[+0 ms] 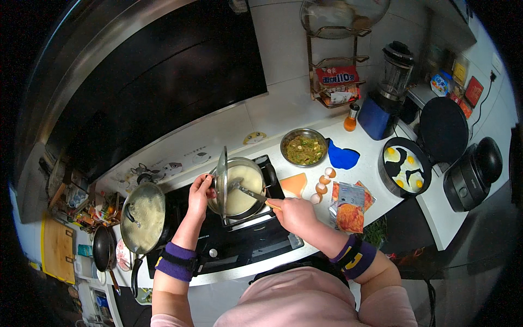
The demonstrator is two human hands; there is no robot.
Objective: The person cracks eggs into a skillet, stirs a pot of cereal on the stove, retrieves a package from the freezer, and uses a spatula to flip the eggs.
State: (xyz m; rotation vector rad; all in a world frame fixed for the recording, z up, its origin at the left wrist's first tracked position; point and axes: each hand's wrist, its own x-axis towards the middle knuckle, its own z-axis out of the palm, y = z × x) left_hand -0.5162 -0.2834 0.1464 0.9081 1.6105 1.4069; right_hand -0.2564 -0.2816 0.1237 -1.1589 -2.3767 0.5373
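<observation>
Over the right side of the gas hob stands a steel pot (262, 175) holding a pale, creamy liquid (245, 202). My left hand (200, 192) grips the knob of a glass lid (222, 184), tilted nearly upright at the pot's left side. In my right hand (296, 214) is the wooden handle of a ladle or spoon (251, 193). Its dark metal head dips into the liquid, partly hidden there. To the left, a lidded frying pan (144, 220) sits on the other burner, with pale bubbling contents under the glass.
A steel bowl of noodle-like food (304, 149), a blue cloth (343, 154), eggshells (322, 188) and food packets (349, 206) lie right of the hob. An open electric pan (404, 167) holds several eggs. Behind it stands a blender (386, 94). A dark pan (103, 247) is far left.
</observation>
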